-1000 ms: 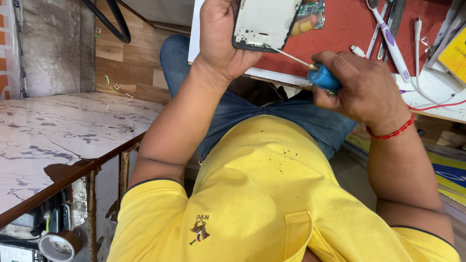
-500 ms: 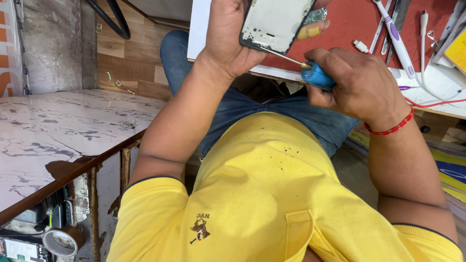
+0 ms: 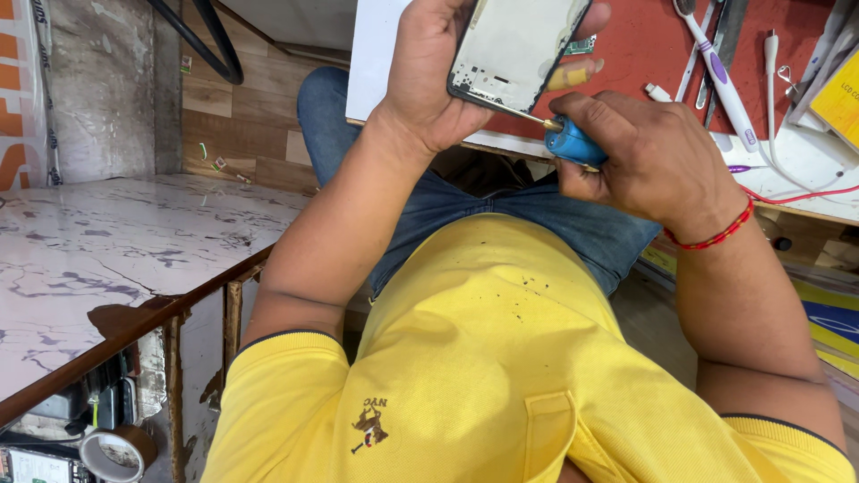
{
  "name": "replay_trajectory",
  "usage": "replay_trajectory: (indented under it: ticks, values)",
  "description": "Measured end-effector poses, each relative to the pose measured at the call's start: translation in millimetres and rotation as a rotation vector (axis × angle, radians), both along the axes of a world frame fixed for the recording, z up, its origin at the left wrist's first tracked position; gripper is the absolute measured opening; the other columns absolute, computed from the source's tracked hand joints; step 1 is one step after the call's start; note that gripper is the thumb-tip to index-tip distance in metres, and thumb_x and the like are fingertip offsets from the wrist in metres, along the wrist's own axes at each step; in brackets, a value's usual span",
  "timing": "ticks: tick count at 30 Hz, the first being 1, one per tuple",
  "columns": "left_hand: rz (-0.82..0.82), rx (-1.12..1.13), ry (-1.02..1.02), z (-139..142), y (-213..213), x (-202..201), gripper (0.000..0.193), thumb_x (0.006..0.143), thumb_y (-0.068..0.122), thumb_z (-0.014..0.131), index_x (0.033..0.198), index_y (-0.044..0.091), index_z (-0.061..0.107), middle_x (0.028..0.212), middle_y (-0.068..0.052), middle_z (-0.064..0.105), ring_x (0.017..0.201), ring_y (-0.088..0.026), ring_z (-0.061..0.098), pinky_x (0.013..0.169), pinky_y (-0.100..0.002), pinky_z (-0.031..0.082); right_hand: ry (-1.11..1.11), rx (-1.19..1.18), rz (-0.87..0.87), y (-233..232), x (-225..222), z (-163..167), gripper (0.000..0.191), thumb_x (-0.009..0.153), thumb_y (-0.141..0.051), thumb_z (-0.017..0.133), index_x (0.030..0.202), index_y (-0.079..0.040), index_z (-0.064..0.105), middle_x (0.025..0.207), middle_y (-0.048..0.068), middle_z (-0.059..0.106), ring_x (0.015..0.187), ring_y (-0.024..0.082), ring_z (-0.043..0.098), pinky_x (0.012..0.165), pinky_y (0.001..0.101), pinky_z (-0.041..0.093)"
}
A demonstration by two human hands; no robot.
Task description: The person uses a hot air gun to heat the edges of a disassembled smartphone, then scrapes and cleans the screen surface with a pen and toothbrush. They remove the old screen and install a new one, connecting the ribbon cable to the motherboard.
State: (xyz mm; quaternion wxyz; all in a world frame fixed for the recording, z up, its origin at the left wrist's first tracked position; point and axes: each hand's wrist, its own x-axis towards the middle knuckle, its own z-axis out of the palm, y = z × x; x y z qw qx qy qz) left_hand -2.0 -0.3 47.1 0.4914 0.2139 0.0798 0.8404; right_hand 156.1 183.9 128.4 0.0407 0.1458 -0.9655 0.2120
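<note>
Leftmost, an orange-and-white banner (image 3: 16, 98) hangs at the frame edge, beside a grey wall. Below it, a marbled white counter (image 3: 116, 259) with a dark wooden rim; open surface there. Under the rim, a tape roll (image 3: 114, 453). Centre: left hand (image 3: 438, 76) closed around an opened phone frame (image 3: 519, 45), held tilted above the lap, near the bench edge. Right hand (image 3: 653, 152) clenched on a blue-handled screwdriver (image 3: 573, 143), its tip touching the frame's lower edge. Right: red work mat (image 3: 644, 45), white-and-purple toothbrush (image 3: 720, 76), white cable (image 3: 774, 107), yellow box (image 3: 841, 94) at the corner, crowding the bench.
</note>
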Motion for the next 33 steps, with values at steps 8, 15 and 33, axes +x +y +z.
replay_trajectory:
  ticks: [8, 15, 33]
  values:
    - [0.109, 0.03, 0.009, 4, 2, 3, 0.052, 0.122, 0.038, 0.036, 0.142, -0.005, 0.058, 0.138, -0.022, 0.066, 0.132, -0.035, 0.059, 0.118, -0.054, 0.048, -0.037, -0.15, 0.006, -1, 1, -6, 0.04, 0.092, -0.017, 0.075, 0.128, -0.004, 0.061, 0.095, 0.013, 0.07, 0.08, 0.03, 0.07, 0.069, 0.0396, 0.056]
    - [0.348, 0.136, -0.033, 19, 7, 6, 0.062, 0.122, 0.05, 0.03, 0.141, -0.003, 0.058, 0.134, -0.02, 0.067, 0.131, -0.037, 0.063, 0.12, -0.052, 0.044, -0.153, -0.436, -0.174, -44, 16, -13, 0.04, 0.091, -0.015, 0.072, 0.127, -0.002, 0.06, 0.087, 0.017, 0.067, 0.074, 0.031, 0.07, 0.068, 0.0372, 0.055]
    - [0.505, 0.001, 0.084, 19, 25, 15, 0.074, 0.115, 0.06, 0.039, 0.165, 0.007, 0.028, 0.158, -0.011, 0.039, 0.134, -0.021, 0.056, 0.118, -0.048, 0.043, -0.361, -0.879, -0.339, -82, -5, 7, 0.036, 0.097, -0.018, 0.062, 0.127, 0.001, 0.058, 0.081, 0.007, 0.072, 0.063, 0.014, 0.071, 0.057, 0.0278, 0.056]
